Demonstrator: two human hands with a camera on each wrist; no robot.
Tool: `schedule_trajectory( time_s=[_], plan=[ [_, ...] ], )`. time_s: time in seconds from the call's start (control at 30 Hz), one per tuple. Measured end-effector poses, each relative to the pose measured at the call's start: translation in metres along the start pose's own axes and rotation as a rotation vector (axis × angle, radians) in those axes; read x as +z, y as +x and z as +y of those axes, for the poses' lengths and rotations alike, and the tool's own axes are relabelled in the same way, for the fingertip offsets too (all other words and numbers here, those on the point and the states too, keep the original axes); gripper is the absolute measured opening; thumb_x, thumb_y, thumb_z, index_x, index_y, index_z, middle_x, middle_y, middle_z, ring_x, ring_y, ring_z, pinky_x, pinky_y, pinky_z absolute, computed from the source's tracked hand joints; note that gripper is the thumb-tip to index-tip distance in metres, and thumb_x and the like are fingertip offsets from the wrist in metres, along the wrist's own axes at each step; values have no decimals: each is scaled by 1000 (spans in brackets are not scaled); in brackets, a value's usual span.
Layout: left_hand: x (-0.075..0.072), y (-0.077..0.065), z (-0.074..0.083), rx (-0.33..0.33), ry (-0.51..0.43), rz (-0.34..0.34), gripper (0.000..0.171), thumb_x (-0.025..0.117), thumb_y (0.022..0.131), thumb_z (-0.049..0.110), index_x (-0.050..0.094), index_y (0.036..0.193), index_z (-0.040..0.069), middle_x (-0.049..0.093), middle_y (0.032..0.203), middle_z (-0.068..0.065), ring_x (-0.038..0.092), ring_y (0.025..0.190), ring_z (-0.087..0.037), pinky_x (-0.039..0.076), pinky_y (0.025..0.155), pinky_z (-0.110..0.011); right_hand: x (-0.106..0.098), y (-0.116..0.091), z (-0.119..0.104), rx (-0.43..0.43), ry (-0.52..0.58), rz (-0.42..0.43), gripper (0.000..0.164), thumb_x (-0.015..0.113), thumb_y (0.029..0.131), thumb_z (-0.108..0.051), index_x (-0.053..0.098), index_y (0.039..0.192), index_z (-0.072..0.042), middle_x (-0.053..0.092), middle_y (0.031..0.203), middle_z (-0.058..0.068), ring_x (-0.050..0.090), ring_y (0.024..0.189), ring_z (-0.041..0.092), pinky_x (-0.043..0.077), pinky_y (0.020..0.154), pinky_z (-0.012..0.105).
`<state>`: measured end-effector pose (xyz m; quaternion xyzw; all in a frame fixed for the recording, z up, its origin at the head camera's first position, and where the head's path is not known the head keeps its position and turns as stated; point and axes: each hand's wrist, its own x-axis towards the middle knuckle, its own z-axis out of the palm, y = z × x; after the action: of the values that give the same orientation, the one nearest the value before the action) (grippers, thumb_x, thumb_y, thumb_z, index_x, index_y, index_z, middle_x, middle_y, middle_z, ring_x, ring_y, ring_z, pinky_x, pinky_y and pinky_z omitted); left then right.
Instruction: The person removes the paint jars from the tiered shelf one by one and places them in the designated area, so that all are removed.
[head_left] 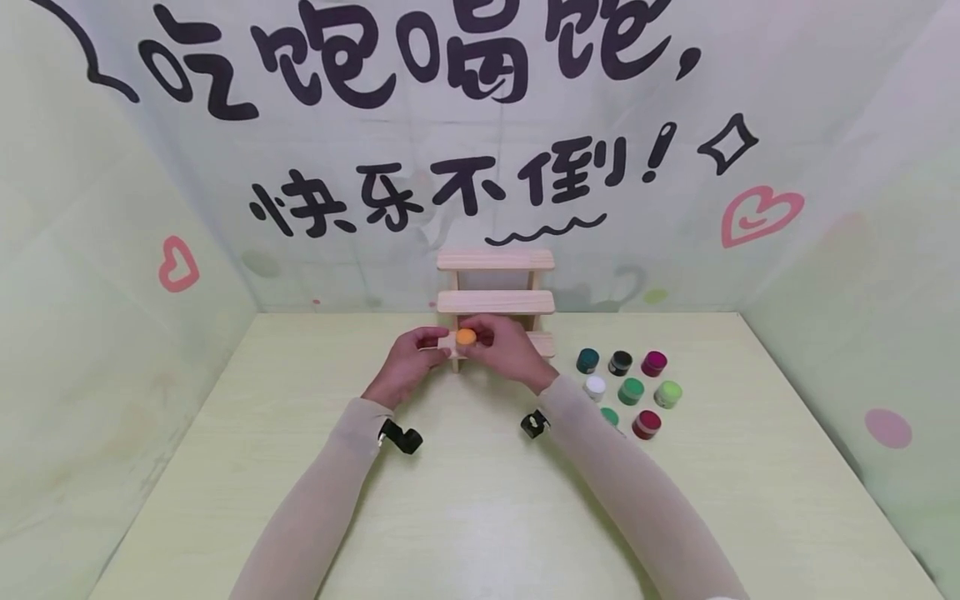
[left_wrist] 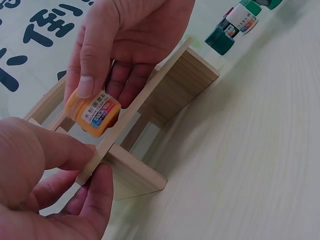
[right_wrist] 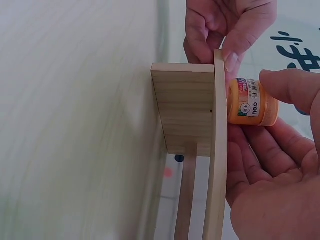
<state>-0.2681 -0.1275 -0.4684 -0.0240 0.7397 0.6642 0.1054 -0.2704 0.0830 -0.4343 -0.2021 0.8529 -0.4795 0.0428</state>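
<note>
An orange paint jar (right_wrist: 252, 102) with a printed label stands at the left end of the lowest step of a small wooden tiered shelf (head_left: 495, 302). My right hand (head_left: 510, 346) grips this jar between thumb and fingers, its base at or very near the board. With thumb and fingers, my left hand (head_left: 408, 360) pinches the left end of the same bottom board, as the left wrist view shows closely. In that view the jar (left_wrist: 95, 112) tilts with the camera, and its label faces the person's side.
Right of the shelf, several paint jars stand in loose rows on the table (head_left: 450, 500), among them a teal jar (head_left: 588, 360), a black jar (head_left: 620, 362) and a dark red jar (head_left: 647, 425). The right forearm partly covers some. A printed cloth backdrop (head_left: 375, 275) hangs behind.
</note>
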Motion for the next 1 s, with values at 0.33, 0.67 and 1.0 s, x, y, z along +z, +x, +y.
schedule_trajectory(
  time_s=[0.33, 0.67, 1.0],
  plan=[
    [0, 2, 1, -3, -32, -2, 42, 69, 96, -1, 64, 138, 3, 58, 127, -13, 59, 105, -20, 59, 96, -32, -6, -7, -2, 9, 25, 8, 44, 81, 95, -16, 69, 135, -5, 73, 127, 9, 70, 112, 25, 60, 102, 41],
    [1, 1, 1, 5, -25, -5, 42, 70, 97, -1, 64, 138, 3, 59, 129, -15, 61, 108, -21, 59, 98, -32, -15, -22, 2, 20, 6, 41, 41, 80, 95, -16, 70, 134, -7, 73, 127, 9, 70, 114, 26, 61, 102, 42],
    [0, 0, -1, 9, 7, 1, 42, 70, 96, 0, 65, 138, 4, 58, 130, -15, 59, 110, -22, 58, 95, -29, -27, -40, 6, 11, -4, 61, 42, 78, 97, -17, 68, 135, -3, 72, 129, 12, 71, 115, 27, 61, 101, 41]
  ],
)
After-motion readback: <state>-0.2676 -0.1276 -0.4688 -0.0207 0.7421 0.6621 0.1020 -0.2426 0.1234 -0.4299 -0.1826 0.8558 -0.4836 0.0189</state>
